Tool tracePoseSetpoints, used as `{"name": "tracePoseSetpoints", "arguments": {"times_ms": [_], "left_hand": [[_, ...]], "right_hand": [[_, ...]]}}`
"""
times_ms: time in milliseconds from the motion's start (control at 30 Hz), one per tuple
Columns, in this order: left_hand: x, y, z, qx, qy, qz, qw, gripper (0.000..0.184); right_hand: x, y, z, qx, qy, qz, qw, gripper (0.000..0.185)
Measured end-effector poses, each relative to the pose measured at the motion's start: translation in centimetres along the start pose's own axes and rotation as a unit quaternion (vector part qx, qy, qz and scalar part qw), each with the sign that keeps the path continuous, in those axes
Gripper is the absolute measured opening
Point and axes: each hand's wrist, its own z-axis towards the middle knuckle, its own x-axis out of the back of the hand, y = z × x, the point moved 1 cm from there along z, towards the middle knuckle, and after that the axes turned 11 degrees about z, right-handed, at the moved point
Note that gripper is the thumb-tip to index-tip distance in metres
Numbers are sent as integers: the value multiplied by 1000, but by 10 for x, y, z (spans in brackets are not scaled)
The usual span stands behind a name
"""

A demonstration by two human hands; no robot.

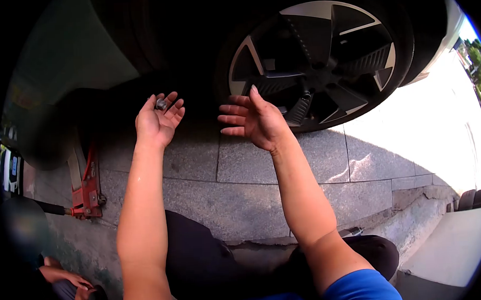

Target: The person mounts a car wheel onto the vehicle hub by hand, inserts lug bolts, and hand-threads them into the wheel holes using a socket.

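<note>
A small dark metal piece, perhaps a lug nut (161, 104), rests in my left hand (158, 120), at the base of its partly curled fingers. My right hand (255, 119) is turned palm up with its fingers spread and holds nothing. Just beyond it stands a car wheel (322, 66) with black and silver spokes. A dark rod-like part (304, 93) shows near the wheel's hub, right of my right hand.
A red floor jack (86, 183) with a black handle stands at the left. At the lower left is another person's arm (63, 273). Grey paving (243, 203) lies under my arms, with a kerb at the right.
</note>
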Motion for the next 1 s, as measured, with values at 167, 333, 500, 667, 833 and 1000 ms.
{"name": "tracePoseSetpoints", "arguments": {"times_ms": [167,333,500,667,833,1000], "left_hand": [[-33,-43,-14,83,-88,168,978,21],[-39,-43,-14,44,-111,117,986,20],[-31,-50,26,3,-53,63,997,21],[-14,-51,25,-5,-19,120,993,23],[-10,-45,23,-21,-30,110,993,22],[-18,-50,30,-31,-29,106,993,20]], "right_hand": [[5,-38,-10,337,238,-364,835,38],[-21,-35,-20,205,132,-493,835,32],[-88,4,-42,220,-194,-332,897,53],[110,-104,10,307,211,-477,796,50],[182,-111,10,280,279,-501,770,50],[192,-100,19,281,297,-553,726,51]]}}
